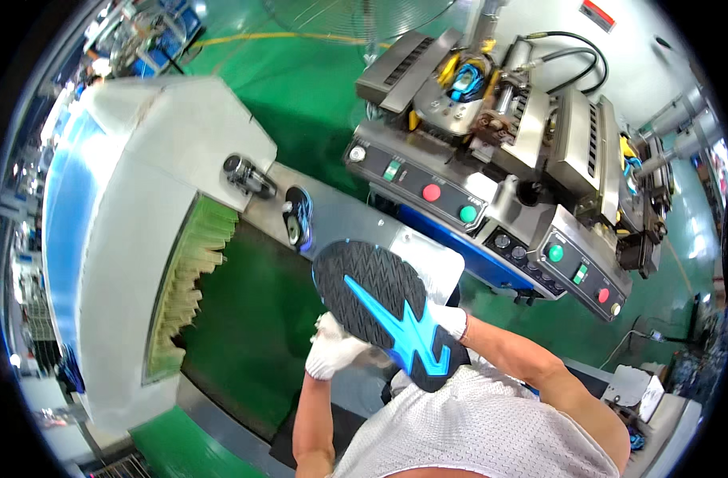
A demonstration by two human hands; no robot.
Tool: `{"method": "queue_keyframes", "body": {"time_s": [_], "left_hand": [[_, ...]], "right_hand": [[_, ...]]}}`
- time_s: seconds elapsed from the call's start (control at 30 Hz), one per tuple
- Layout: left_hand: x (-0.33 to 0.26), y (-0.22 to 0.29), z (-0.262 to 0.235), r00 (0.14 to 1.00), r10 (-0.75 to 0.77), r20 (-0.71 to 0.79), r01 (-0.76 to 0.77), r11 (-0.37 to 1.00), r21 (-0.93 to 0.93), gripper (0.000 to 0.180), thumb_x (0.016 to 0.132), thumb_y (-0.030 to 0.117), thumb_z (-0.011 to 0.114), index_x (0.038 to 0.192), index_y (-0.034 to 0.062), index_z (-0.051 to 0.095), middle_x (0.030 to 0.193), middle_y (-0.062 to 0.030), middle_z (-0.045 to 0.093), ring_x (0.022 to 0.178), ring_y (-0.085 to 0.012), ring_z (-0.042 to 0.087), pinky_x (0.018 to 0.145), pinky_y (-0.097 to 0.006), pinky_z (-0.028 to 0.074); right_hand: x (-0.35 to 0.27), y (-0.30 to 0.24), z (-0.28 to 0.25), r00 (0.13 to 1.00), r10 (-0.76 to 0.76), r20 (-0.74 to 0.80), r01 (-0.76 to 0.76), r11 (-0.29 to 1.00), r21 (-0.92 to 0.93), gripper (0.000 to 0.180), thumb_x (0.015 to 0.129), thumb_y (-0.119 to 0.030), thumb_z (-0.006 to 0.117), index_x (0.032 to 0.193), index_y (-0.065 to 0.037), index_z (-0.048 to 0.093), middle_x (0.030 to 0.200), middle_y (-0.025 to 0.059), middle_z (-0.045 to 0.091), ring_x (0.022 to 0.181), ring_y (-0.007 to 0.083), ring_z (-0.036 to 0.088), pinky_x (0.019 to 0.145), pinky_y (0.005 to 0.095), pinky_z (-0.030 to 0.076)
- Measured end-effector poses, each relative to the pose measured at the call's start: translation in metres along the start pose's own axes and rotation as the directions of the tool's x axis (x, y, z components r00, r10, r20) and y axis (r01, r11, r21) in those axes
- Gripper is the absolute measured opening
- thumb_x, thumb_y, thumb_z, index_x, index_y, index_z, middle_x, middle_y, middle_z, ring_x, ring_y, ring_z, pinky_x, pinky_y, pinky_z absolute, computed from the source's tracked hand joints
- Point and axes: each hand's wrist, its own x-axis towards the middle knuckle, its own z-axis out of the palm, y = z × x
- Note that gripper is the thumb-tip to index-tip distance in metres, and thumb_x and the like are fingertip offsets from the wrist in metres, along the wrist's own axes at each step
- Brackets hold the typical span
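Note:
A shoe [376,299] is held up in front of my body with its sole turned up. The sole has black tread with a bright blue zigzag shape. My right hand [450,319], in a white glove, grips the shoe at its right side, the fingers hidden behind it. At the shoe's lower left edge my white-gloved left hand [334,348] is closed against it, its fingers partly covered by the sole. Another shoe [298,217], dark with blue trim, rests on the grey metal ledge [352,217] beyond.
To the left stands a large light-grey machine housing [133,183] with a yellowish strip curtain [193,291] over a dark green belt. At the right is a press machine [475,119] with red and green buttons, a blue shoe [465,82] in its station, and black hoses.

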Motion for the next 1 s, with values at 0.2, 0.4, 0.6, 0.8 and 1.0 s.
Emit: {"method": "queue_keyframes", "body": {"time_s": [0.2, 0.4, 0.6, 0.8, 1.0], "left_hand": [[0.137, 0.123, 0.040, 0.795, 0.581, 0.176, -0.607, 0.754, 0.251, 0.059, 0.085, 0.021, 0.078, 0.137, 0.0041, 0.058, 0.139, -0.0178, 0.058, 0.129, -0.0312, 0.056, 0.110, -0.042, 0.044], [0.348, 0.207, 0.102, 0.792, 0.596, 0.133, -0.587, 0.683, 0.435, 0.057, 0.090, 0.032, 0.073, 0.136, 0.0041, 0.056, 0.139, -0.0178, 0.057, 0.124, -0.0350, 0.059, 0.106, -0.043, 0.047], [0.531, 0.227, 0.180, 0.898, 0.439, 0.024, -0.336, 0.652, 0.680, 0.087, 0.083, 0.048, 0.075, 0.150, 0.0016, 0.043, 0.148, -0.0239, 0.048, 0.135, -0.0383, 0.050, 0.112, -0.044, 0.041], [0.624, 0.192, 0.231, 0.910, 0.375, -0.177, -0.121, 0.648, 0.752, 0.082, 0.080, 0.053, 0.076, 0.136, -0.0003, 0.048, 0.128, -0.0253, 0.063, 0.117, -0.0396, 0.064, 0.098, -0.048, 0.051], [0.633, 0.271, 0.201, 0.968, 0.237, -0.087, -0.067, 0.574, 0.816, 0.087, 0.071, 0.052, 0.079, 0.132, -0.0023, 0.048, 0.128, -0.0245, 0.064, 0.119, -0.0374, 0.064, 0.100, -0.051, 0.049]], "right_hand": [[-0.067, -0.114, -0.023, 0.984, -0.090, -0.153, 0.166, 0.765, 0.622, 0.038, 0.095, -0.010, 0.070, 0.131, -0.002, 0.062, 0.119, 0.0106, 0.070, 0.099, 0.0210, 0.071, 0.085, 0.0374, 0.061], [-0.163, -0.184, -0.107, 0.828, -0.463, -0.318, 0.559, 0.725, 0.402, 0.070, 0.082, -0.013, 0.079, 0.142, 0.005, 0.049, 0.130, 0.0159, 0.066, 0.107, 0.0245, 0.070, 0.091, 0.0361, 0.060], [-0.206, -0.121, -0.207, 0.693, -0.566, -0.447, 0.721, 0.540, 0.434, 0.086, 0.080, -0.026, 0.083, 0.151, -0.001, 0.041, 0.144, 0.0223, 0.054, 0.127, 0.0390, 0.058, 0.107, 0.0540, 0.049], [-0.241, -0.167, -0.178, 0.549, -0.572, -0.609, 0.827, 0.474, 0.302, 0.103, 0.069, -0.009, 0.091, 0.155, 0.000, 0.035, 0.147, 0.0201, 0.053, 0.127, 0.0373, 0.059, 0.106, 0.0500, 0.051], [-0.247, -0.064, -0.221, 0.533, -0.473, -0.702, 0.643, 0.766, -0.029, 0.050, 0.087, -0.008, 0.071, 0.131, -0.005, 0.047, 0.110, 0.0083, 0.056, 0.092, 0.0200, 0.059, 0.085, 0.0372, 0.051]]}}
